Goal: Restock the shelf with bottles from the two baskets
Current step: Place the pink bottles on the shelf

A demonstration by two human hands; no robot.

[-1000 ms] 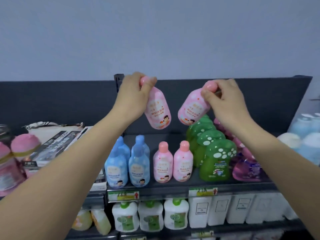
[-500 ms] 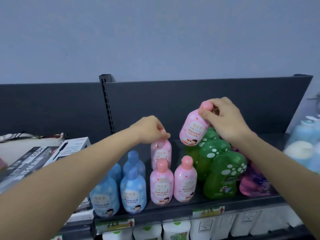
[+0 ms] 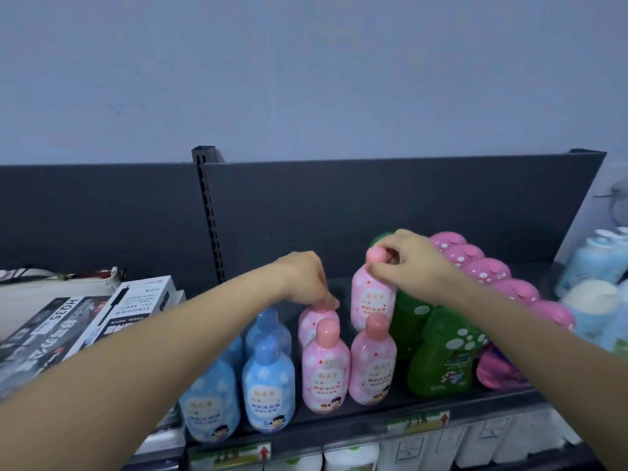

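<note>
**Two pink bottles going in behind the front row**

Bottles are all showing as smooth glossy plastic with rounded shoulders and domed caps. Pink ones are carrying pale spots and a cartoon label.

Two front pink bottles (image 3: pixel 325 368) are standing upright side by side near the front edge of the dark shelf (image 3: pixel 339 423). Blue bottles (image 3: pixel 268 385) of the same shape are standing just left of them. Green bottles (image 3: pixel 441 355) with white-dotted tops are lining up just right, with pink dotted-cap bottles (image 3: pixel 489 270) running beyond those. Printed cardboard boxes (image 3: pixel 136 307) are lying stacked at far left, and a matte dark back panel (image 3: pixel 373 205) is closing off the rear.

The front pair is hiding the lower parts of both rear bottles. The right forearm is crossing over the green row.

Left hand (image 3: pixel 302 280) is curling its fingers down over the cap of the left rear pink bottle (image 3: pixel 311 322), which is upright directly behind the front-left one. Right hand (image 3: pixel 411 263) is pinching the cap of the right rear pink bottle (image 3: pixel 372 300), which is sitting higher, just beside the green row. Its base is hidden, so I cannot tell whether it is on the shelf.
</note>
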